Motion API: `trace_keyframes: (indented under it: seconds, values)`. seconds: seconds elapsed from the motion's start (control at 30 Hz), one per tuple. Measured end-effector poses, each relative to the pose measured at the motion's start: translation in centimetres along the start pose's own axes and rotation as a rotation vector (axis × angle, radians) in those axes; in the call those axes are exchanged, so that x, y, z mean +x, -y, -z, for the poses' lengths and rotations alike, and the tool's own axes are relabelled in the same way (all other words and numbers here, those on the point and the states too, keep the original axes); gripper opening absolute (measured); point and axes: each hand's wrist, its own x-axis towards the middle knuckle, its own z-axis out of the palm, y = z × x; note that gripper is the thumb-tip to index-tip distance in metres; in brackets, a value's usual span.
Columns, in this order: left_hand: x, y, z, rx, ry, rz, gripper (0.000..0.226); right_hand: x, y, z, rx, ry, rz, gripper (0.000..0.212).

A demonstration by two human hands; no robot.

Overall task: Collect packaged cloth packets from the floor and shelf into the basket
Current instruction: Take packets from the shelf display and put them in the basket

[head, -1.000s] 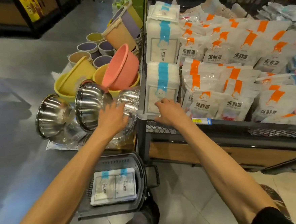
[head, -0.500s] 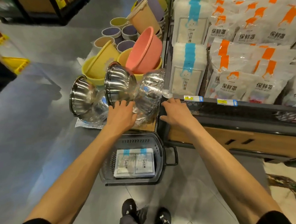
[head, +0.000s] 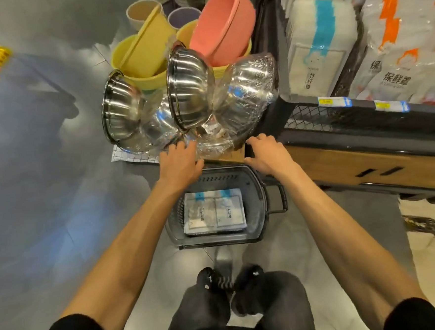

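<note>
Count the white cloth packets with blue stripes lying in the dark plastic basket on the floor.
2 show on top, side by side in the dark plastic basket: the left white cloth packet and the right white cloth packet. Edges beneath suggest more packets hidden under them.

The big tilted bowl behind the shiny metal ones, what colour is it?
Pink, a salmon sort of pink. The head view, the only one here, shows it.

I'm looking down at a glossy grey floor [head: 46, 202] that throws back soft overhead light. On the right stands a shelf [head: 363, 129] with a black mesh front rail and a wood-toned base panel; beside it, steel bowls [head: 188, 89] and coloured plastic basins [head: 222, 25] are stacked on the floor.
</note>
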Motion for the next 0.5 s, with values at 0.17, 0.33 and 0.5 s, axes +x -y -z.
trace_keyframes:
  seconds: [0.17, 0.33, 0.5]
  values:
    - [2.2, 3.9, -8.4, -0.038, 0.026, -0.003, 0.041, 4.1, 0.3, -8.2, -0.002, 0.038, -0.036, 0.056]
    - [6.1, 6.6, -18.6, -0.042, 0.084, 0.014, 0.046, 9.2, -1.5, -17.9, -0.028, 0.023, -0.069, 0.051]
    - [10.2, 9.0, -30.2, -0.062, 0.069, 0.053, 0.047, 15.7, -4.0, -29.0, -0.018, 0.020, -0.078, 0.055]
